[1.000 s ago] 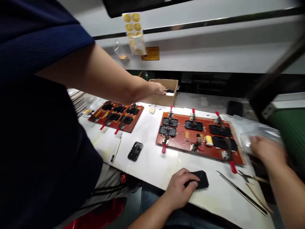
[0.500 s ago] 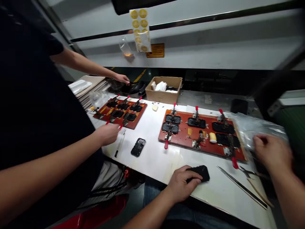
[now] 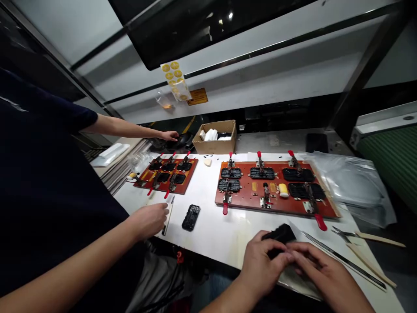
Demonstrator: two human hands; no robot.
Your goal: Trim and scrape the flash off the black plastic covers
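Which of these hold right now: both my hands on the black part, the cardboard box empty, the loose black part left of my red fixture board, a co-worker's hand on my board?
1. Both hands, left hand and right hand, hold the black part. True.
2. The cardboard box is empty. False: white pieces lie inside.
3. The loose black part lies left of the red fixture board. True.
4. The co-worker's hand rests on that board. False: it is beside the loose part.

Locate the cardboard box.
Head view: the cardboard box sits at the table's far edge, left of centre, behind the gap between the two red boards.
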